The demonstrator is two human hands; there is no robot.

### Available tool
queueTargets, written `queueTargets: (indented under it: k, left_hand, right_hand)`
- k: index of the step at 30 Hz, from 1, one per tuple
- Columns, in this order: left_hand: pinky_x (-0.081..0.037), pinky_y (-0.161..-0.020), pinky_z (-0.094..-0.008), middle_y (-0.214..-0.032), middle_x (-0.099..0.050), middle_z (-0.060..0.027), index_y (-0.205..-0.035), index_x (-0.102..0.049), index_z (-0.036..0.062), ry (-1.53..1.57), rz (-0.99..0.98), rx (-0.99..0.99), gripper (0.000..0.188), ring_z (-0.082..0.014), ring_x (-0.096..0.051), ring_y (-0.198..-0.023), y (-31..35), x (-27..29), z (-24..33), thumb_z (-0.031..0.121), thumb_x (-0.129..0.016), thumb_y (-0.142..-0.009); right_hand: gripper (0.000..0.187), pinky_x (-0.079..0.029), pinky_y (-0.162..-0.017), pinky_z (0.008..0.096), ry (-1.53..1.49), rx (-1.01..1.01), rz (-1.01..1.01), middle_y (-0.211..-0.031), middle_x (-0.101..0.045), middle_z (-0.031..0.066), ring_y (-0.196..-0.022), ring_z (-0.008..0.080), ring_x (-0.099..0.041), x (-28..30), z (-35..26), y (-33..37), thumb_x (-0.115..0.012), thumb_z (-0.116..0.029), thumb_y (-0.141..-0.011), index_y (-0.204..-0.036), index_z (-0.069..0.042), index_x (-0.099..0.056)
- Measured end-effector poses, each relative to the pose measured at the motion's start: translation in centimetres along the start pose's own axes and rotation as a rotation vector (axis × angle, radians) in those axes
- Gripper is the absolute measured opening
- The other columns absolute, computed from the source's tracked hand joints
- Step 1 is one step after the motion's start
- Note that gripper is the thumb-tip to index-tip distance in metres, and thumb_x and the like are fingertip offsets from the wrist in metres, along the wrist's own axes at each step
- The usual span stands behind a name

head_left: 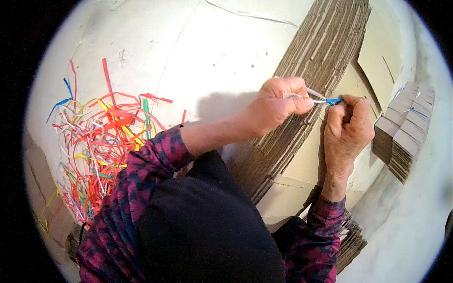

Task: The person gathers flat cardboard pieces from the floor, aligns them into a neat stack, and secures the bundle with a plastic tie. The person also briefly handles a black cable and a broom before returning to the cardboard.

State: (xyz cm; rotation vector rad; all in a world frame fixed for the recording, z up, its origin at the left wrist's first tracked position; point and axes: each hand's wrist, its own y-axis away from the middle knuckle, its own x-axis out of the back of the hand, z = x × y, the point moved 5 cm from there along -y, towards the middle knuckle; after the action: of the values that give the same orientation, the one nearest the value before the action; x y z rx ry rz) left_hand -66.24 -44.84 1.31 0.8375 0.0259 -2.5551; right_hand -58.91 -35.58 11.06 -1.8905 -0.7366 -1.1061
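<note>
Above a long row of flat cardboard pieces [314,56], both of my hands are raised close together. My left hand [283,101] is closed in a fist around a thin white plastic strip [319,100]. Pinched between the fingers of my right hand [348,128] is a blue plastic strip [334,101]. White and blue meet in the short gap between the hands, drawn fairly straight; whether they are knotted there I cannot tell. The cardboard pieces stand on edge, packed tightly face to face, and my left forearm crosses in front of part of the row.
A tangled heap of red, white, yellow, green and blue strips [101,141] lies on the pale floor at left. Tied cardboard bundles [406,125] stand at the right. Flat cardboard sheets [302,162] lie beside the row, and more stacked cardboard [351,240] sits near my right sleeve.
</note>
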Motion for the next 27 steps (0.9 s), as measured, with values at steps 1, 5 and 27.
queueTargets:
  k: [1, 5, 27]
  left_hand:
    - [-0.028, -0.052, -0.0201, -0.065, -0.043, 0.0073, -0.077, -0.055, 0.0074, 0.067, -0.008, 0.076, 0.015, -0.0012, -0.036, -0.06, -0.1, 0.2, -0.1, 0.018, -0.058, -0.087]
    - [-0.025, -0.047, -0.0188, -0.062, -0.04, 0.009, -0.081, -0.055, 0.0084, 0.283, -0.054, 0.262, 0.011, -0.0015, -0.034, -0.053, -0.2, 0.2, -2.1, 0.017, -0.057, -0.087]
    - [-0.009, -0.114, -0.0431, -0.15, -0.019, -0.0165, -0.143, -0.023, 0.0012, -2.104, -0.45, -0.299, 0.069, -0.0307, -0.01, -0.141, -18.3, -15.6, 4.1, 0.048, -0.029, -0.093]
  right_hand:
    - [0.01, -0.042, -0.048, 0.0306, 0.005, -0.004, 0.019, -0.059, -0.051, 0.0109, -0.049, 0.0219, -0.051, -0.1, 0.0, -0.2, -0.058, 0.004, -0.073, -0.079, -0.003, -0.055]
    - [0.012, -0.042, -0.048, 0.0301, -0.04, -0.008, 0.044, -0.062, -0.052, 0.0113, -0.05, 0.0211, -0.051, -0.2, 0.3, 0.4, -0.058, 0.005, -0.071, -0.081, -0.002, -0.056]
    - [0.023, -0.047, -0.062, 0.0333, -0.226, -0.74, 0.124, -0.063, -0.057, 0.0103, -0.061, 0.0199, -0.058, -3.6, 35.0, 10.0, -0.055, -0.01, -0.082, -0.103, -0.002, -0.057]
